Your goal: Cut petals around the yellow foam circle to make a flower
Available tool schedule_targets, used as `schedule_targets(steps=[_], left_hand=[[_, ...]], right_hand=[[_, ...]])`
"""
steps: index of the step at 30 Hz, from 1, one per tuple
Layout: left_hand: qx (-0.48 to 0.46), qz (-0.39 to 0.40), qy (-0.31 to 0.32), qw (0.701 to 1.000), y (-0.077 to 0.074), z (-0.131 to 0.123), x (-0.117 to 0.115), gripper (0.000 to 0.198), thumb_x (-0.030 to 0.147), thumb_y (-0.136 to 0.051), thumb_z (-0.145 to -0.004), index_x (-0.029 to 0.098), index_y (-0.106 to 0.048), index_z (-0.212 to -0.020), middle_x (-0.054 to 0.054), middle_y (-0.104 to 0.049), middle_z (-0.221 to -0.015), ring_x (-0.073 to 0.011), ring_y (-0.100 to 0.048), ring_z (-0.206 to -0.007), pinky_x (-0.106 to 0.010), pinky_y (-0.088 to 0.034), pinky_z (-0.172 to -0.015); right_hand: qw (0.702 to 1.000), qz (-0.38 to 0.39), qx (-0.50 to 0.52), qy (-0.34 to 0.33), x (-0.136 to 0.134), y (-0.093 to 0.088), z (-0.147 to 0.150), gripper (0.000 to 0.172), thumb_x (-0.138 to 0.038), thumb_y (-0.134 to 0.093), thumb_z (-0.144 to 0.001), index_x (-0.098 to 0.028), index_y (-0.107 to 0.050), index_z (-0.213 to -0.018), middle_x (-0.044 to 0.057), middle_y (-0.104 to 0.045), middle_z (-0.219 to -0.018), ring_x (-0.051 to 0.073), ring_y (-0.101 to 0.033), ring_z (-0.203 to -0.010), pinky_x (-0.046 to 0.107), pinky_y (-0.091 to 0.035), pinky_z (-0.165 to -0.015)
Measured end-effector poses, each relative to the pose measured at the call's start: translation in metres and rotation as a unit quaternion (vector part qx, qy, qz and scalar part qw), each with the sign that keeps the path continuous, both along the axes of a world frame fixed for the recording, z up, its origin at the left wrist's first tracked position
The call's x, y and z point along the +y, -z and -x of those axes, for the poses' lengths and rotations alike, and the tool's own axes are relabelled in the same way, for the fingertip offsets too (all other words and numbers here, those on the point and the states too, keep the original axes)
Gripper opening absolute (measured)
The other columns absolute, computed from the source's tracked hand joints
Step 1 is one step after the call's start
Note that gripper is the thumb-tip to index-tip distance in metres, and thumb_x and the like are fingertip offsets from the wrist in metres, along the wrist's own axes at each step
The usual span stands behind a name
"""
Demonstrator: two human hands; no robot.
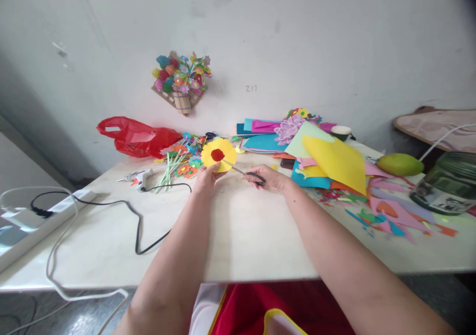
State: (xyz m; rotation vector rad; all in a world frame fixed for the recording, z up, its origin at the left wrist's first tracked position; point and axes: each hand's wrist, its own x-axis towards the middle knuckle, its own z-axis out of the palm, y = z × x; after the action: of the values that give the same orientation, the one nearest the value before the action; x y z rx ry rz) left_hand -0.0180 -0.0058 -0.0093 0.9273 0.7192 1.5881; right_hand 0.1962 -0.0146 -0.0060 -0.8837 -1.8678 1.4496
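A yellow flower cut-out [229, 151] with scalloped edges and a red centre [217, 155] is held up above the table. My left hand [208, 177] is closed on its lower edge, with the thumb on the front. My right hand [270, 177] is closed round the dark handles of a pair of scissors [238, 169]. The blades point left, and their tips lie over the flower beside the red centre. Whether the tips touch it I cannot tell.
A glue gun [143, 179] with a black cord, pale green sticks [170, 168] and a red plastic bag [139, 137] lie left. Coloured sheets [334, 159], scraps [397, 215], a yellow-green fruit [399, 164] and a glass jar [448, 183] are right. A power strip [70, 203] borders the left edge.
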Motion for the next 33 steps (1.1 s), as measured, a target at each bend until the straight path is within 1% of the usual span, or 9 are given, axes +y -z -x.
schedule_targets(steps=[5, 13, 18, 21, 24, 28, 31, 33], left_hand=[[-0.002, 0.005, -0.004, 1.000, 0.000, 0.001, 0.000, 0.041, 0.016, -0.073, -0.061, 0.012, -0.063, -0.100, -0.008, -0.071, -0.086, -0.0192, -0.067, -0.074, -0.037, -0.057, -0.073], [0.007, -0.001, 0.002, 1.000, 0.001, 0.001, 0.000, 0.047, 0.018, -0.075, -0.061, 0.013, -0.062, -0.106, -0.009, -0.071, -0.090, -0.0205, -0.068, -0.076, -0.037, -0.056, -0.077], [0.007, -0.011, -0.003, 1.000, 0.001, 0.000, 0.002, 0.043, 0.021, -0.076, -0.061, 0.013, -0.064, -0.102, -0.009, -0.071, -0.088, -0.0206, -0.068, -0.075, -0.036, -0.057, -0.073], [0.003, -0.013, -0.012, 1.000, 0.000, -0.002, 0.002, 0.042, 0.023, -0.077, -0.061, 0.013, -0.064, -0.100, -0.009, -0.071, -0.087, -0.0219, -0.068, -0.077, -0.038, -0.057, -0.076], [-0.004, -0.023, -0.023, 0.999, -0.001, -0.006, 0.002, 0.041, 0.024, -0.077, -0.061, 0.013, -0.064, -0.098, -0.010, -0.071, -0.090, -0.0231, -0.068, -0.082, -0.040, -0.056, -0.079], [-0.021, -0.034, -0.047, 0.998, -0.003, -0.010, 0.002, 0.042, 0.026, -0.076, -0.064, 0.015, -0.063, -0.103, -0.010, -0.070, -0.097, -0.0242, -0.067, -0.089, -0.041, -0.055, -0.082], [-0.033, -0.052, -0.054, 0.997, -0.004, -0.012, 0.002, 0.044, 0.028, -0.074, -0.067, 0.018, -0.061, -0.108, -0.010, -0.069, -0.103, -0.0242, -0.066, -0.095, -0.041, -0.054, -0.085], [-0.038, -0.057, -0.057, 0.996, -0.004, -0.013, 0.002, 0.044, 0.028, -0.074, -0.067, 0.019, -0.061, -0.108, -0.010, -0.069, -0.105, -0.0241, -0.066, -0.096, -0.040, -0.054, -0.086]], right_hand=[[1.000, 0.008, 0.005, 0.007, 0.000, 0.000, 0.000, 0.031, -0.044, -0.063, -0.073, -0.014, -0.056, -0.070, -0.005, -0.046, -0.046, 0.005, -0.037, -0.037, 0.018, -0.024, -0.033], [1.000, 0.014, 0.006, -0.001, -0.001, -0.001, -0.001, 0.029, -0.041, -0.062, -0.074, -0.013, -0.057, -0.072, -0.005, -0.048, -0.046, 0.005, -0.038, -0.036, 0.018, -0.024, -0.034], [1.000, 0.010, 0.005, -0.002, -0.007, -0.007, 0.000, 0.031, -0.043, -0.060, -0.075, -0.013, -0.057, -0.075, -0.003, -0.053, -0.050, 0.005, -0.040, -0.036, 0.018, -0.028, -0.034], [1.000, 0.009, 0.004, 0.006, -0.010, -0.010, 0.001, 0.031, -0.044, -0.059, -0.076, -0.012, -0.058, -0.079, -0.002, -0.055, -0.052, 0.005, -0.041, -0.036, 0.018, -0.028, -0.035], [1.000, 0.000, 0.000, 0.018, -0.011, -0.010, 0.003, 0.032, -0.044, -0.059, -0.076, -0.013, -0.059, -0.081, -0.002, -0.056, -0.053, 0.006, -0.043, -0.037, 0.018, -0.030, -0.035], [0.999, -0.032, 0.005, 0.033, -0.013, -0.012, 0.008, 0.033, -0.046, -0.059, -0.076, -0.014, -0.058, -0.073, -0.002, -0.053, -0.052, 0.006, -0.043, -0.039, 0.019, -0.033, -0.036], [0.995, -0.059, 0.012, 0.076, -0.013, -0.013, 0.016, 0.030, -0.044, -0.062, -0.071, -0.014, -0.059, -0.073, -0.002, -0.052, -0.052, 0.008, -0.044, -0.042, 0.020, -0.034, -0.038], [0.990, -0.081, -0.005, 0.114, -0.013, -0.011, 0.021, 0.031, -0.044, -0.064, -0.068, -0.014, -0.062, -0.077, -0.001, -0.055, -0.057, 0.008, -0.046, -0.046, 0.020, -0.035, -0.040]])
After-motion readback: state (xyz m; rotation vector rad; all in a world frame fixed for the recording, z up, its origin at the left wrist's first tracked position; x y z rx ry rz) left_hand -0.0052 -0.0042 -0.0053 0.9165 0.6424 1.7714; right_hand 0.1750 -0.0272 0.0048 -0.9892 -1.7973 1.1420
